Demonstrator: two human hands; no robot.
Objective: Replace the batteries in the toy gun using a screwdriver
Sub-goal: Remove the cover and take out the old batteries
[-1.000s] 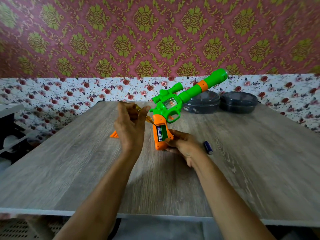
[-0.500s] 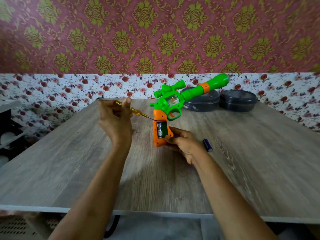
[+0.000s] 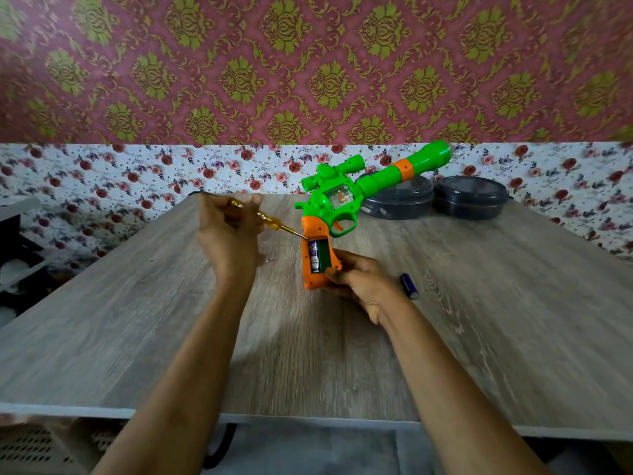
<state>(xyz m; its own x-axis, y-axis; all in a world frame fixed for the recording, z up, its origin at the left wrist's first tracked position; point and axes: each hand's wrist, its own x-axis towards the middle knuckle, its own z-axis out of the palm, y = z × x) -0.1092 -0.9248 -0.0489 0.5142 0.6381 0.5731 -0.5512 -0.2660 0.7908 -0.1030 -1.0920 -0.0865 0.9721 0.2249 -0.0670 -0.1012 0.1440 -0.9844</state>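
- Down at the near edge, our left forearm (image 3: 185,365) and right forearm (image 3: 455,382) come in cut off by the frame. Below the table (image 3: 102,354) it's all blur: a pale perforated crate (image 3: 34,450), a black cable (image 3: 222,447), nothing sharper.
- Up we go to the right hand (image 3: 359,282). It grips the toy gun (image 3: 363,185) by the butt of its orange handle, thumb laid just beside the lower end of the open battery bay (image 3: 324,255). The other fingers wrap behind, hidden from us.
- We've got the gun held up off the table, handle down, green barrel slanting up and away to the right.
- Inside the bay, a battery (image 3: 314,255) sits upright in the left slot, label too small to read. The right slot shows green plastic.
- Now the left hand (image 3: 229,241): raised, wrist cocked, back of the hand to us, fingers curled tight round the screwdriver (image 3: 274,223). Most of the yellow handle is buried in the fist.
- Its shaft slants down to the right, tip at the bay's top corner. We cannot tell whether it touches battery or rim.
- Near our right wrist, a loose battery (image 3: 409,286), dark blue, lies flat on the table.
- At the far edge, the left container (image 3: 399,202) sits partly behind the barrel, with the right container (image 3: 471,197) beside it. Both are dark and round.
- Far left, a dark shelf (image 3: 13,255) holds pale shapes we can't make out. Patterned wallpaper (image 3: 308,80) closes the view.
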